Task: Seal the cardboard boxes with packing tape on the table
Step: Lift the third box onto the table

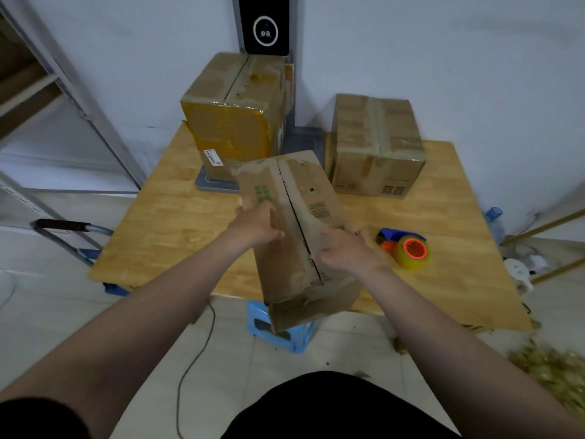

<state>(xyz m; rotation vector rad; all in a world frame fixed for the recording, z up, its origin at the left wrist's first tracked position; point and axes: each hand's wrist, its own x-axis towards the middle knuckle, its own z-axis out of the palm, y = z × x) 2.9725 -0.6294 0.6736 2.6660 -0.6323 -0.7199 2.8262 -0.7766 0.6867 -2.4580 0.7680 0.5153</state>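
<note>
Two hands, left (257, 224) and right (343, 253), grip the unsealed cardboard box (294, 229) over the table (164, 223).

both my arms are stretched fwd, bare to above the elbow, converging toward the middle. my left hand (258, 228) is palm-down w/ fingers curled, thumb side toward centre, wrist about straight. my right hand (343, 253) sits a bit lower and nearer to me, also palm-down, fingers bent and pressing, knuckles up. hands are near each other but not touching, left one slightly further out. both are curled around what they hold, not flat. dark sleeve edge shows at my left upper arm.
</note>
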